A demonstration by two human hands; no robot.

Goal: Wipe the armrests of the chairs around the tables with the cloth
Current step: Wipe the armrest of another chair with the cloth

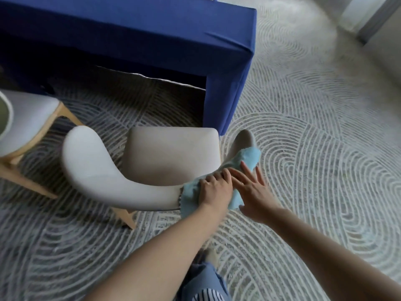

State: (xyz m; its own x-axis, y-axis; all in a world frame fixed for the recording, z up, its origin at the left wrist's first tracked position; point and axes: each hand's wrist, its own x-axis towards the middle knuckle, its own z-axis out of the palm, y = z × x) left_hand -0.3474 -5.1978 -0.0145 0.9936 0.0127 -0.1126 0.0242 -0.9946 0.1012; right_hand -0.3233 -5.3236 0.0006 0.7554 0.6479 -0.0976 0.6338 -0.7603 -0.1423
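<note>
Underfoot, a grey carpet [303,148] of pale curved ridges. On the right armrest [244,137] of a beige upholstered chair [171,153] with wooden legs, a light blue cloth [249,157], draped along the curve from near the armrest's tip back toward the backrest. Gripped at its near end by the left hand [213,189], fingers curled into the fabric and pressing it to the padding. Touched just beside that by the right hand [252,189], fingers straight and spread, flat on the cloth, grasping nothing. Beyond the seat, a table under a deep blue cover [130,29]. To the left, part of a second pale chair [32,118] on a wooden frame. At the bottom edge, blue trousers [206,276].
</note>
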